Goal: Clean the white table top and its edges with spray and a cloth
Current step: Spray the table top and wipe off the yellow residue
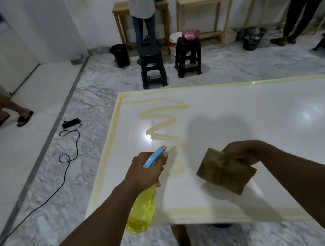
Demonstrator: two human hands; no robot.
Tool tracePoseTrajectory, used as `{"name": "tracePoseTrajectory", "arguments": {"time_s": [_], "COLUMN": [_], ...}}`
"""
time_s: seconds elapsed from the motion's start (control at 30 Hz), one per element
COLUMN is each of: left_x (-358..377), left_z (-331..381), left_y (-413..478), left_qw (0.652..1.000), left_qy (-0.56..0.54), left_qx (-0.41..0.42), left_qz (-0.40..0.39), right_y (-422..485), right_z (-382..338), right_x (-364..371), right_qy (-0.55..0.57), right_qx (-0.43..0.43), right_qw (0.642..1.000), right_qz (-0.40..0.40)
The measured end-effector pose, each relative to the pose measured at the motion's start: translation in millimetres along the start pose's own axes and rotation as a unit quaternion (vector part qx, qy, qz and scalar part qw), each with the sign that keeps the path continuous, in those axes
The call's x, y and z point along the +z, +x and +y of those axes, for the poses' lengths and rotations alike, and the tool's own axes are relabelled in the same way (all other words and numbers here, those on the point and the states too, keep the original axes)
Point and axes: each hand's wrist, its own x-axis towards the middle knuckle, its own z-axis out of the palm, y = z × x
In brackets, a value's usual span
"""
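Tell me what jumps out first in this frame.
The left hand grips a yellow spray bottle with a blue head, aimed at the white table. A yellowish zigzag streak runs across the table's left part, with similar lines along its edges. The right hand holds a brown cloth above the near side.

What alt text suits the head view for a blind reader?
A person's left hand grips a yellow spray bottle aimed at a white table top marked with yellowish smears; the right hand holds a brown cloth above it.
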Motion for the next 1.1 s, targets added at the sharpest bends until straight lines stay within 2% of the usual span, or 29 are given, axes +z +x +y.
{"name": "tracePoseTrajectory", "arguments": {"time_s": [0.1, 0.17, 0.23, 0.3, 0.4, 0.47, 0.5, 0.6, 0.67, 0.8, 0.9, 1.1], "left_x": [-15.9, -29.8, -45.0, -56.4, -74.2, -83.8, -86.4, -90.0, -89.9, -86.1, -81.1, -77.0], "left_z": [4.4, 8.8, 10.4, 13.3, 11.0, 5.8, 3.2, -9.3, -19.7, -32.1, -31.0, -43.8], "left_y": [42.1, 76.4, 109.0, 127.5, 161.2, 176.3, 180.7, 188.7, 188.4, 179.5, 155.8, 72.3], "left_qw": [1.0, 1.0, 1.0, 1.0, 1.0, 0.999, 0.999, 0.999, 0.998, 0.996, 0.998, 0.999], "left_qy": [-0.001, -0.01, -0.004, -0.002, 0.008, 0.014, 0.017, 0.025, 0.035, 0.072, 0.053, 0.032], "left_qx": [-0.004, -0.004, -0.011, -0.008, -0.009, -0.017, -0.02, -0.029, -0.036, -0.043, -0.028, -0.023], "left_qz": [0.003, 0.007, 0.015, 0.022, 0.026, 0.027, 0.027, 0.026, 0.025, 0.022, 0.019, 0.01], "right_y": [39.2, 71.0, 100.8, 120.1, 165.4, 201.8, 217.7, 268.3, 279.1, 253.5, 230.1, 153.8], "right_z": [-55.3, -104.3, -154.6, -198.0, -257.4, -274.4, -275.8, -247.3, -224.9, -195.9, -159.9, -82.0], "right_x": [-48.7, -83.7, -113.1, -130.0, -150.3, -151.7, -147.4, -120.1, -94.7, -54.7, -13.5, 101.8], "right_qy": [0.014, 0.01, -0.004, -0.1, -0.282, -0.32, -0.318, -0.272, -0.272, -0.338, -0.366, -0.351], "right_qx": [0.049, 0.025, -0.011, -0.064, -0.137, -0.149, -0.15, -0.134, -0.132, -0.136, -0.157, -0.149], "right_qw": [0.997, 0.999, 0.999, 0.981, 0.903, 0.871, 0.87, 0.898, 0.892, 0.865, 0.853, 0.863], "right_qz": [-0.065, -0.037, 0.044, 0.153, 0.296, 0.341, 0.345, 0.318, 0.336, 0.343, 0.338, 0.332]}}
